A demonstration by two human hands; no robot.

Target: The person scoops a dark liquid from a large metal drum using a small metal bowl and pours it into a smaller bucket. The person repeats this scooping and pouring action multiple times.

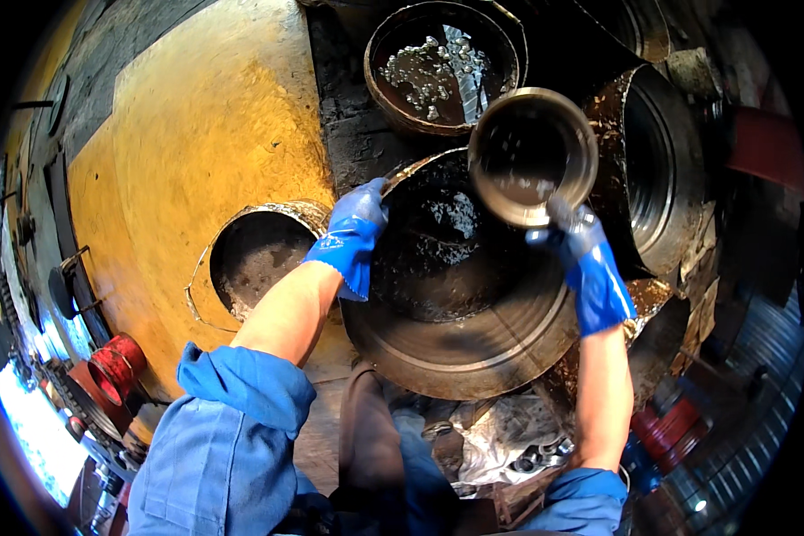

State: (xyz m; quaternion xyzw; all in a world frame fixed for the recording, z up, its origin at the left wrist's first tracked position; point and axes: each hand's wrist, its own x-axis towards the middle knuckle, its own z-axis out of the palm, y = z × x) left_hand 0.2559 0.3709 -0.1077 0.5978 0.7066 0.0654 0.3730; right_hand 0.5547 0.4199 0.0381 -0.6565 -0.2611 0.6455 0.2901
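My right hand (585, 246), in a blue rubber glove, is closed on the near rim of a round metal pot (583, 147). The pot hangs over the far right side of a large open drum (473, 366), and its inside looks dark and wet. My left hand (357, 223), gloved the same way, is wrapped round the drum's left rim. Dark, shiny liquid lies in the drum. Just beyond it stands a bucket (375, 94) of dark liquid with pale froth. Left of my left hand is another bucket (308, 212) with brownish contents and a wire handle.
A worn yellow panel (179, 134) spans the left. Another open drum (661, 170) lies tipped at the right. Red containers (116, 368) stand at lower left. Pale, dirty cloth (509, 433) and small metal parts lie close to my legs. Corrugated metal (750, 384) is at far right.
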